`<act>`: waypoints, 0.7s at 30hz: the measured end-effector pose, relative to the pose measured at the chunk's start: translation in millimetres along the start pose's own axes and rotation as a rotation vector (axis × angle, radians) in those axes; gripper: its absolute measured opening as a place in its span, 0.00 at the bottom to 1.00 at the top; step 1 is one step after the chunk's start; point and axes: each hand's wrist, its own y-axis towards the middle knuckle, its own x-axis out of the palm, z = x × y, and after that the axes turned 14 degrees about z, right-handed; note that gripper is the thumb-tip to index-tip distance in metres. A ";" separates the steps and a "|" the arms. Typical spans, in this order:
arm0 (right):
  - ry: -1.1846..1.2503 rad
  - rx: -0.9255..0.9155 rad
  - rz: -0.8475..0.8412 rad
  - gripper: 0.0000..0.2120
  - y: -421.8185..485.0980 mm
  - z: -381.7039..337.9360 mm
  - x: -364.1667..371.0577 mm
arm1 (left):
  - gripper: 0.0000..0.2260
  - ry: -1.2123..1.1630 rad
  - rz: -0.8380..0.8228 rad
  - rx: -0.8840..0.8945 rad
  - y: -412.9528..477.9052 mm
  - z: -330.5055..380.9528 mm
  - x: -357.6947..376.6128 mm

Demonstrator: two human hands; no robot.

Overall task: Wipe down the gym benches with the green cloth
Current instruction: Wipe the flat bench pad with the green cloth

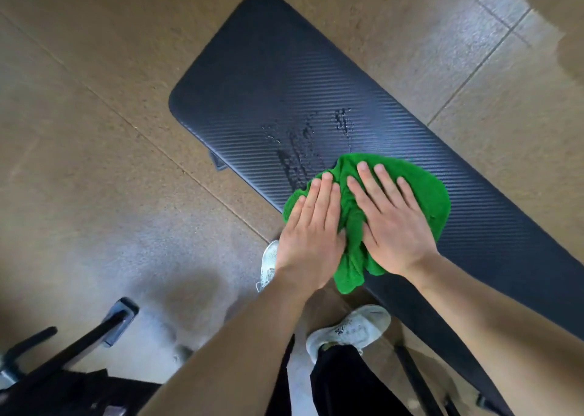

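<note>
A black ribbed gym bench pad (252, 77) runs diagonally from the upper middle to the lower right. A crumpled green cloth (426, 194) lies on the pad's near edge. My left hand (311, 235) and my right hand (390, 223) press flat on the cloth side by side, fingers extended. Wet streaks and droplets (303, 140) glisten on the pad just beyond the cloth. The cloth's lower tail hangs over the bench edge between my wrists.
Brown speckled floor tiles (94, 131) surround the bench. My two white shoes (350, 327) stand by the bench's near side. Black metal frame parts of other equipment (94, 330) sit at the lower left. A bench leg (417, 381) shows at the lower right.
</note>
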 end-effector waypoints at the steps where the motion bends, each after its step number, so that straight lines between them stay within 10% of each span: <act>1: -0.009 -0.014 0.002 0.34 12.8 -0.3 -1.1 | 0.31 -0.005 0.003 0.014 9.5 -11.7 -5.1; 9: 0.033 0.097 0.186 0.31 194.5 -35.2 -13.2 | 0.27 0.056 0.168 -0.171 152.6 -114.3 -37.2; 21: 0.331 0.256 0.094 0.20 39.5 -97.2 -31.2 | 0.21 -0.296 -0.035 0.063 36.1 -95.8 -75.3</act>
